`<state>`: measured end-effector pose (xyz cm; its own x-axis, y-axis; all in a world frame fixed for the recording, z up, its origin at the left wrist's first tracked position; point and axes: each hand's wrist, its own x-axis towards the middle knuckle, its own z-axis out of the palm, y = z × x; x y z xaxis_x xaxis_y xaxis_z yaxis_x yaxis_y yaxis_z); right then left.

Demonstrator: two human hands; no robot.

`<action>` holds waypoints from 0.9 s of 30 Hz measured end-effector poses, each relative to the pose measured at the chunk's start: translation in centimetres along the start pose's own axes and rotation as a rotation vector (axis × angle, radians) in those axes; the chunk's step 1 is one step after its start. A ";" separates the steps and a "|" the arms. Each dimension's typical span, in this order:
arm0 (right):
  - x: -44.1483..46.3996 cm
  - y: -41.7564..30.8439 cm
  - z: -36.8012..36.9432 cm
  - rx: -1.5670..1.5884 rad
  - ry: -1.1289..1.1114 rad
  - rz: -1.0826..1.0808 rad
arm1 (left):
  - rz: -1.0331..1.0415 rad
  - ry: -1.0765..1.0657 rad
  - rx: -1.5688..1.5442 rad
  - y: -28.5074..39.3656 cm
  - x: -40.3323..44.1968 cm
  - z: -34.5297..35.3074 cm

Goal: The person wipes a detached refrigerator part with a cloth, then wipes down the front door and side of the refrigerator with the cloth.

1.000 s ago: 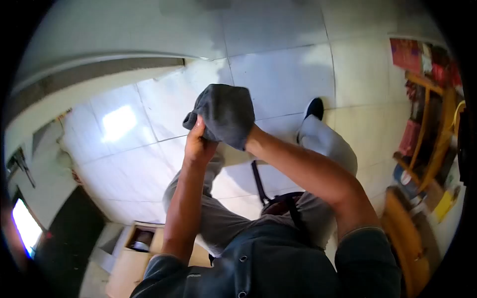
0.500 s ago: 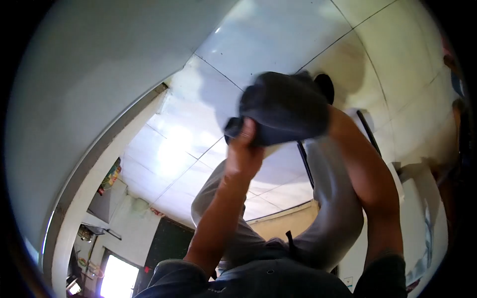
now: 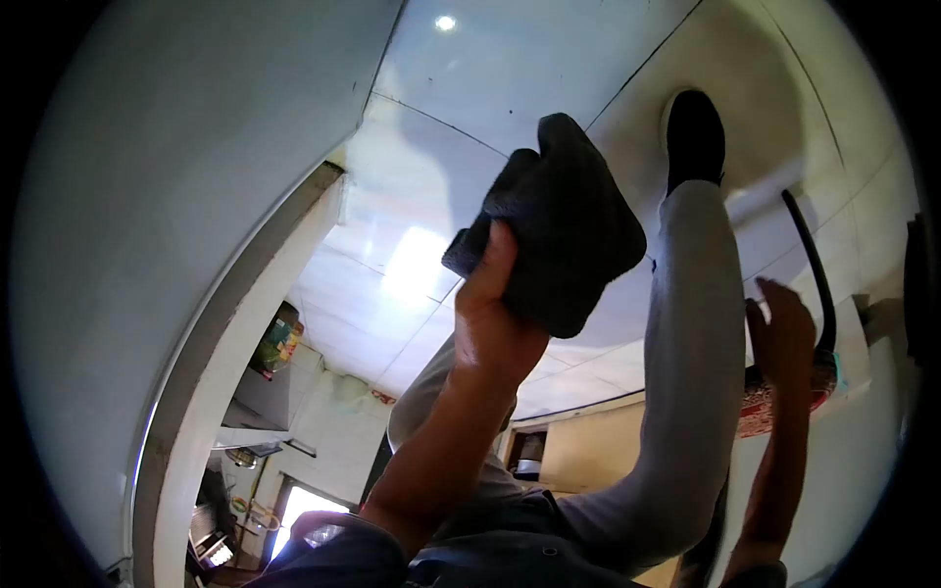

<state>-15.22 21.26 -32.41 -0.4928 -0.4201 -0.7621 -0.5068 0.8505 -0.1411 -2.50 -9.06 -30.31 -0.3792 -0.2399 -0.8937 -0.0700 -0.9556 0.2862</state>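
My left hand (image 3: 497, 318) grips a folded dark grey cloth (image 3: 569, 230), its thumb pressed on the near side and the other fingers hidden behind. Folds and corners of the cloth stick up over the tiled floor (image 3: 451, 59). Away to the right, my right hand (image 3: 784, 333) holds nothing, with thumb and fingers apart. It is beside a red patterned item (image 3: 760, 404) and a black curved bar (image 3: 812, 255); I cannot tell whether it touches them.
A large pale smooth panel (image 3: 196, 147) fills the left side, ending in a worn edge (image 3: 245, 294). My leg in grey trousers (image 3: 696, 343) and a black shoe (image 3: 694, 137) are on the right. Low at left is a cabinet-like unit (image 3: 260, 397) with colourful packets.
My right hand has left the cloth and swung down to the right. The cloth, now in my left hand alone, is turned more upright. The view has shifted, showing more of my leg and shoe.
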 end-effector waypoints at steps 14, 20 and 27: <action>-4.1 14.4 9.1 -0.090 -0.028 0.013 | -0.078 0.171 0.274 7.0 3.1 -4.7; 10.7 -3.7 6.0 0.618 -0.245 -0.545 | -0.341 0.233 0.576 8.1 5.7 -7.3; 15.1 -19.9 7.8 1.538 -0.829 -0.712 | -0.661 0.154 0.429 8.2 5.9 -8.5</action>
<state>-7.08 0.48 -45.99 0.1535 -0.9352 -0.3191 0.7857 0.3113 -0.5345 2.58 -19.80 -36.14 -0.0057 0.3023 -0.9532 -0.5958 -0.7666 -0.2395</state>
